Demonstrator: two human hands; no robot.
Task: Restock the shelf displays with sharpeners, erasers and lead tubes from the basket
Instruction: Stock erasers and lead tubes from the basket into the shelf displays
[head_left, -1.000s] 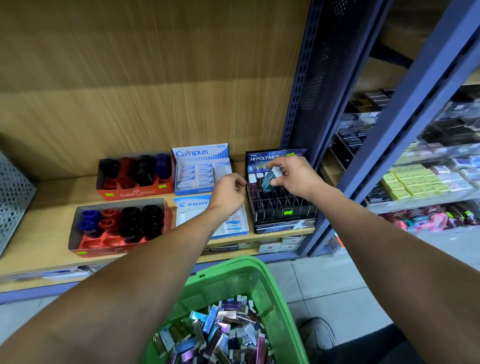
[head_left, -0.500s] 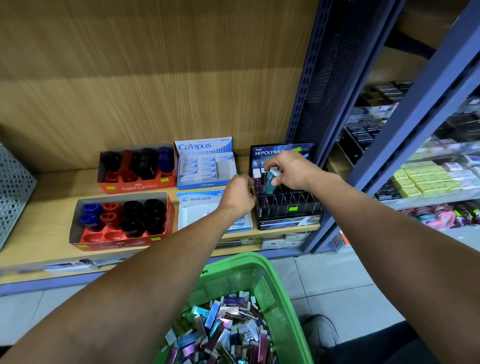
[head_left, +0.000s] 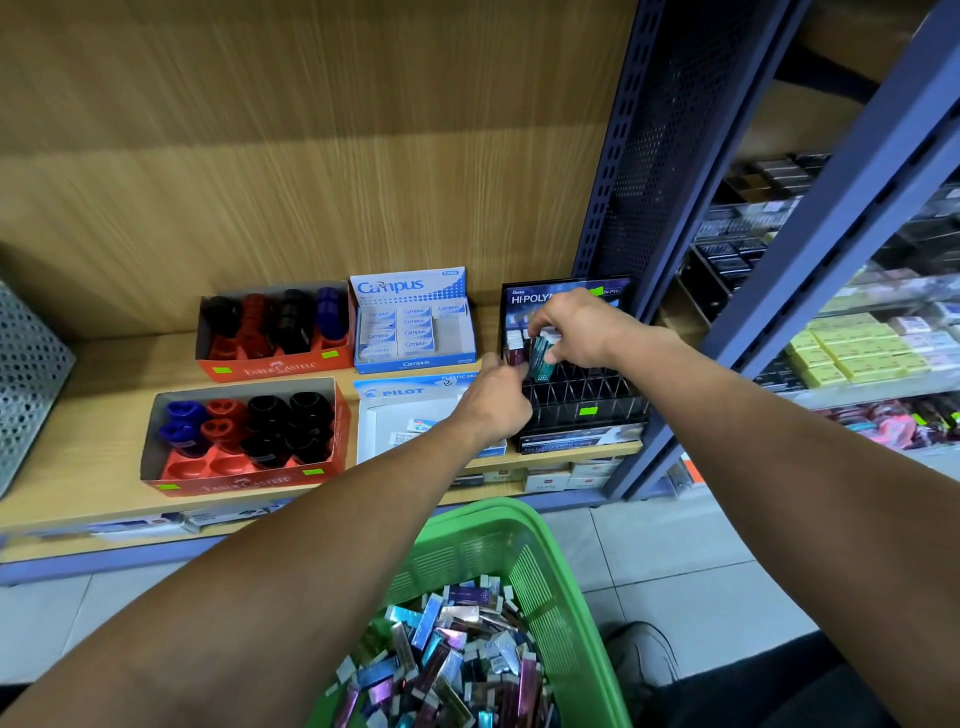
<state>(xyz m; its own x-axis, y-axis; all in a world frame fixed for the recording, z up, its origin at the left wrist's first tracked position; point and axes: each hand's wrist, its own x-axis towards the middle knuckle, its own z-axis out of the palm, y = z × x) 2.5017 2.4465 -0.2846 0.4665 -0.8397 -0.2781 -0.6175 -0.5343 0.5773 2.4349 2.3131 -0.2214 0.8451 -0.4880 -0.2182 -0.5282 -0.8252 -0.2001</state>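
A green plastic basket (head_left: 566, 571) with slatted walls sits low in front of the shelf, heaped with loose lead tubes (head_left: 447, 670) in blue, purple, pink and silver wrappers, lying at all angles. On the wooden shelf (head_left: 104, 415), a black divided lead display (head_left: 582, 400) stands at the right end; a few tubes stand upright in its back left slots. One teal lead tube (head_left: 540, 358) is tilted there, pinched by the right hand (head_left: 582, 327). The left hand (head_left: 496, 400) touches the display's left edge.

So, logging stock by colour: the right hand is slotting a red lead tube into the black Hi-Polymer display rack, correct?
Not red: the head view shows the right hand holding a teal lead tube at the black Hi-Polymer display rack.
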